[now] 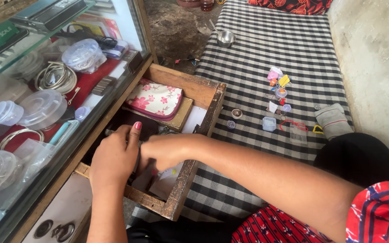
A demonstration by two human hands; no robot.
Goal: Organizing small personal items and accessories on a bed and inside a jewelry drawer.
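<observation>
- We are looking down at our left hand point(113, 159) and our right hand point(163, 150), both reaching into the open wooden drawer point(212, 110) pulled out of a glass-fronted display cabinet point(68, 148).
- Our left hand is lying palm down with its fingers curled over the drawer's contents, a pink-painted thumbnail pointing up; we cannot tell what, if anything, it is gripping.
- Our right hand is closing into a loose fist just beside the left one, touching it; what it is holding is hidden.
- Beyond both hands, at the far end of the drawer, a white fabric pouch with pink flowers point(155, 100) is lying on top of a flat tan box point(183, 116).
- Beneath our hands, white paper cards point(169, 177) are showing in the near part of the drawer.
- To the right of our right arm, a black-and-white checked cloth point(266, 40) is spreading over the floor.
- On that cloth, well apart from our hands, a cluster of small coloured plastic pieces and tiny containers point(279, 90) is lying, with a folded grey cloth pouch point(334, 120) to its right.
- Farther off, a small round steel bowl point(225, 38) is sitting at the cloth's left edge.
- To the left of our left hand, clear round plastic lidded containers point(41, 108) and coiled wire rings point(56, 77) are resting behind the cabinet glass.
</observation>
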